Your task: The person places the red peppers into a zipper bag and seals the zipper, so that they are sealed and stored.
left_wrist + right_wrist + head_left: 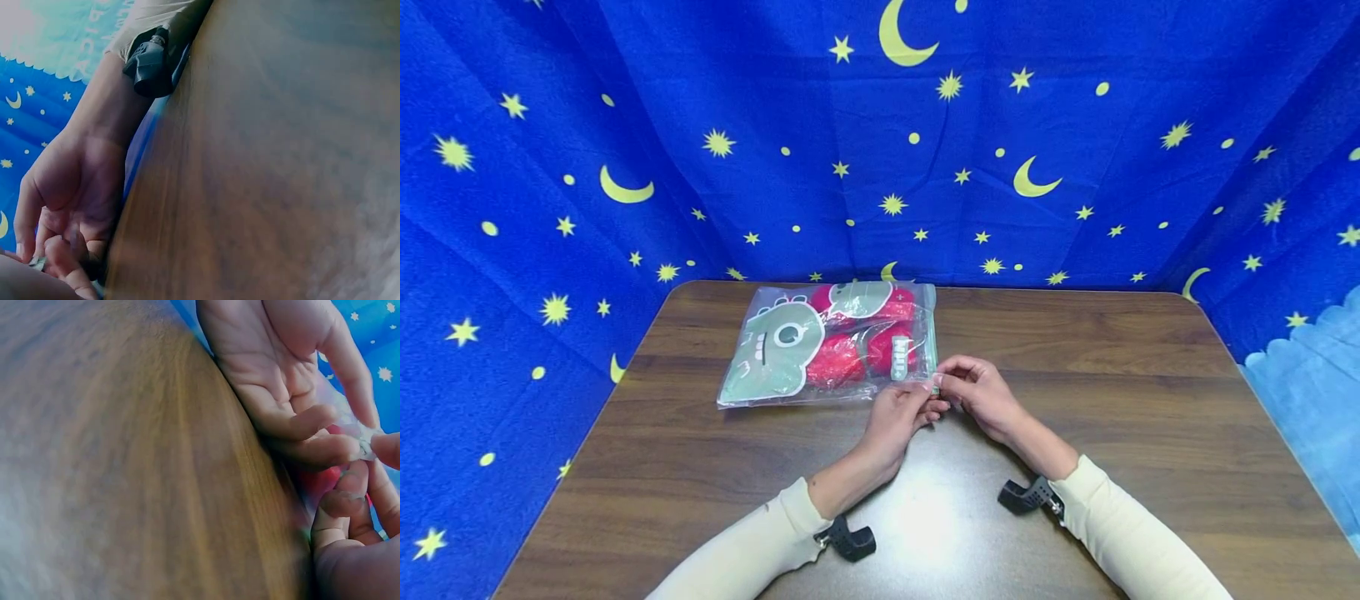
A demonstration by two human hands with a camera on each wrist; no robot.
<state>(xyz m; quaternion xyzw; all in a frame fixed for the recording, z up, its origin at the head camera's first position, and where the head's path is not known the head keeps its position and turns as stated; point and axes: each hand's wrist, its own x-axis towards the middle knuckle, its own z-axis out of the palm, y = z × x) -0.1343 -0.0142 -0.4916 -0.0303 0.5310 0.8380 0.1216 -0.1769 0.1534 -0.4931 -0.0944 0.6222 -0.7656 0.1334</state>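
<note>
A clear plastic zip bag [842, 342] printed with pale green monster figures lies flat at the back of the table. Red items [837, 360] show through it; their kind cannot be made out. My left hand [891, 425] pinches the bag's near right corner between thumb and fingers. Just beside it, my right hand [983, 396] pinches the same corner at the end of the greenish edge strip. In the right wrist view, the fingertips of the left hand [275, 375] and right hand [356, 556] meet around a small whitish piece of the bag [364, 445].
The brown wooden table [1097, 375] extends around the bag. Behind it hangs a blue cloth [850, 108] with yellow moons and stars, and a light blue cloth [1311, 392] is at the right. Each wrist carries a black camera mount [850, 540].
</note>
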